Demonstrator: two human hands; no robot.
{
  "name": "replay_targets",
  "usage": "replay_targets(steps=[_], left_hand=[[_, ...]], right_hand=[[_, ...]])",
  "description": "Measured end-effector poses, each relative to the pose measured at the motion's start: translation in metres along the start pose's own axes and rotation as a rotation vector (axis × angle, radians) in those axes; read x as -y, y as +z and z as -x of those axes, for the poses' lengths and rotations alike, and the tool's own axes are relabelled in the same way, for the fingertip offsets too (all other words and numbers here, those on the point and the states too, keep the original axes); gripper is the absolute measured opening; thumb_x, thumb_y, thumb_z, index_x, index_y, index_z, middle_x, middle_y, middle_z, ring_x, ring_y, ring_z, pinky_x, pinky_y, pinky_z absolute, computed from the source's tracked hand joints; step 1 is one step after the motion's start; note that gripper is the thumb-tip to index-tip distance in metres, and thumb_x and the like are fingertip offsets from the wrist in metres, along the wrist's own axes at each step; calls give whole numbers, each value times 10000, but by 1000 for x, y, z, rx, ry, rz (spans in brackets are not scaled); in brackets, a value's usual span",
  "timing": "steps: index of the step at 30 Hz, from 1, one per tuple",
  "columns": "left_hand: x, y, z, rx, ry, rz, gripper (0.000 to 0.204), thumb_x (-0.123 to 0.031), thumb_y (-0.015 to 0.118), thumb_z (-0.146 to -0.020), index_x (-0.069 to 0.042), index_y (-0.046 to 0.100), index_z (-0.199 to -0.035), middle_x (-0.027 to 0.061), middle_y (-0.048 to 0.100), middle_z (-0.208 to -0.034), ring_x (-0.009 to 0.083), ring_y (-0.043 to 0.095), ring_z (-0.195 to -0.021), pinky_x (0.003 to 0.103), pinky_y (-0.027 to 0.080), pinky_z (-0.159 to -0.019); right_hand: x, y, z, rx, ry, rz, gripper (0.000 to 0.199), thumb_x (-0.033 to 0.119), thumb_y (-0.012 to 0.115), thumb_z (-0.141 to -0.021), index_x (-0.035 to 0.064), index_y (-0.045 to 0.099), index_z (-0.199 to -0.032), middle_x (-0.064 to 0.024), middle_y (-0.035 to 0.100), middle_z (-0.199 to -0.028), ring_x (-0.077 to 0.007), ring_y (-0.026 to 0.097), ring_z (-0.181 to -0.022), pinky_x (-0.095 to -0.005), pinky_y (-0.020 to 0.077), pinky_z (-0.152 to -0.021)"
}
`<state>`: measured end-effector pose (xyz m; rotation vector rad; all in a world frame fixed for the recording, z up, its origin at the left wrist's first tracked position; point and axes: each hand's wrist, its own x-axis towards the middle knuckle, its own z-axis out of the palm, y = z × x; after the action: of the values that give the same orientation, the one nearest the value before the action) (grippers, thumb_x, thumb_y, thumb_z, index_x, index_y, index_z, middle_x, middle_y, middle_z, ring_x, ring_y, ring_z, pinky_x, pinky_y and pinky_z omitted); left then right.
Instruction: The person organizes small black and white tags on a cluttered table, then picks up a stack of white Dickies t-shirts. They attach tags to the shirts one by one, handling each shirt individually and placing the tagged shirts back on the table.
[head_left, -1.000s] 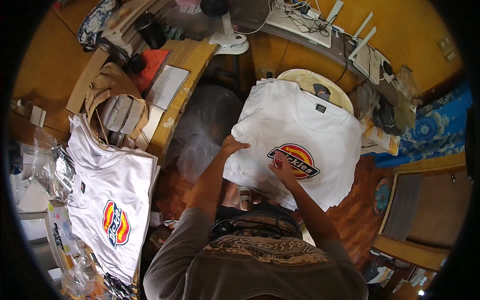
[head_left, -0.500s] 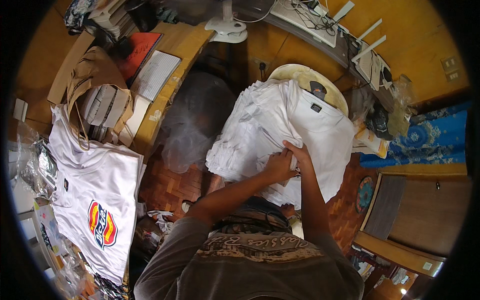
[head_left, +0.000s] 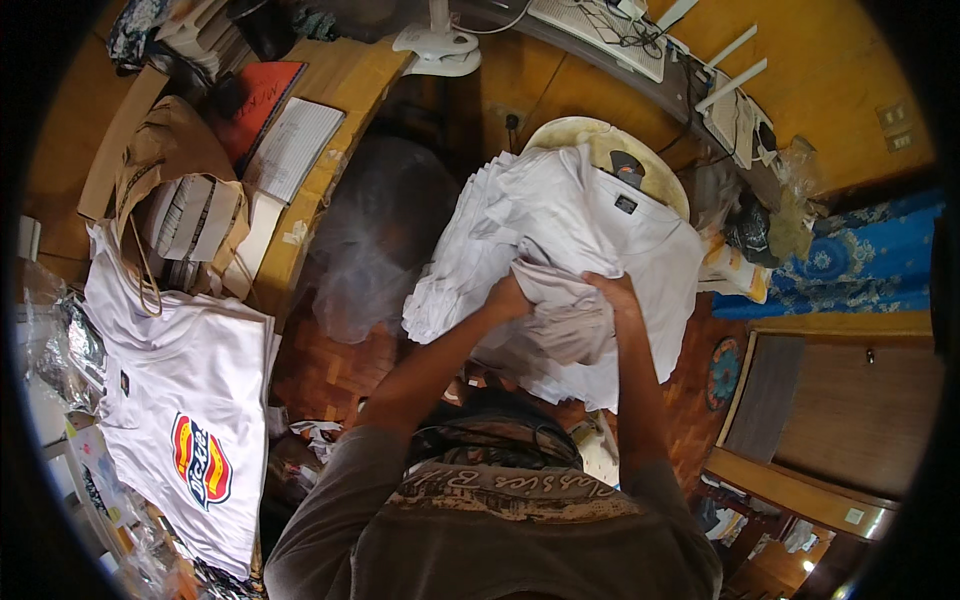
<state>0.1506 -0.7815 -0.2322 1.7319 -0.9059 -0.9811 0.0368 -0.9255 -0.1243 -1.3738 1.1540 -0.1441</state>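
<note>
A white T-shirt is bunched between my hands above a pile of white T-shirts. My left hand grips its left side, with the fingers partly hidden in the cloth. On the other side, my right hand is closed on the fabric, thumb over the top. The shirt's lower part hangs loosely open between them. The pile rests on a round cream seat, and a dark neck label shows at its far side. Layered shirt edges fan out at the left.
At left lies another stack of white T-shirts with a red, yellow and blue print. A brown paper bag, notebook and red folder sit on the wooden table. Clear plastic stands beside the pile. Routers with cables line the shelf.
My hands have moved apart, the left one to the left, and the white cloth between them has spread open. The view has shifted slightly.
</note>
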Motion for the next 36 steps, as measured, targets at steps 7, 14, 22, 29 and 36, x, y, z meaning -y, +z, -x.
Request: replay_targets(steps=[7, 14, 22, 29, 36], left_hand=[[-156, 23, 79, -192, 203, 15, 560, -155, 638, -628, -46, 353, -1098, 204, 493, -945, 349, 505, -861, 365, 416, -726], [-103, 53, 84, -51, -18, 913, 416, -112, 505, -697, -6, 380, -1079, 148, 440, -1039, 268, 511, -861, 361, 428, -705], [-31, 21, -6, 439, -389, -250, 528, -393, 586, -669, 13, 527, -1002, 101, 583, -933, 222, 564, -798, 298, 439, -684], [-106, -14, 35, 446, -225, 829, 903, -390, 599, -689, 16, 49, -1279, 187, 236, -1276, 223, 304, -1138, 303, 286, -906], [-84, -14, 57, 77, -331, 448, 1055, -314, 737, -553, 28, 31, -1258, 183, 267, -1245, 252, 284, -1161, 314, 275, -931]], right_hand=[[66, -81, 4, 82, -53, 85, 661, 263, 724, -559, -38, 445, -1078, -115, 530, -992, -201, 536, -826, -276, 421, -742], [55, -72, 14, 62, -203, 157, 749, 251, 714, -572, -28, 359, -1169, -117, 473, -1092, -216, 454, -991, -290, 353, -855], [67, -43, 23, 138, -151, 177, 701, 232, 718, -577, -26, 397, -1145, -104, 489, -1080, -195, 470, -963, -281, 360, -834], [63, -44, 6, 226, -28, 167, 618, 206, 694, -601, -30, 441, -1113, -104, 528, -1024, -188, 504, -899, -277, 401, -774], [25, 79, 8, 384, -344, 348, 878, 320, 642, -694, 37, 70, -1297, -177, 143, -1322, -227, 242, -1190, -293, 217, -964]])
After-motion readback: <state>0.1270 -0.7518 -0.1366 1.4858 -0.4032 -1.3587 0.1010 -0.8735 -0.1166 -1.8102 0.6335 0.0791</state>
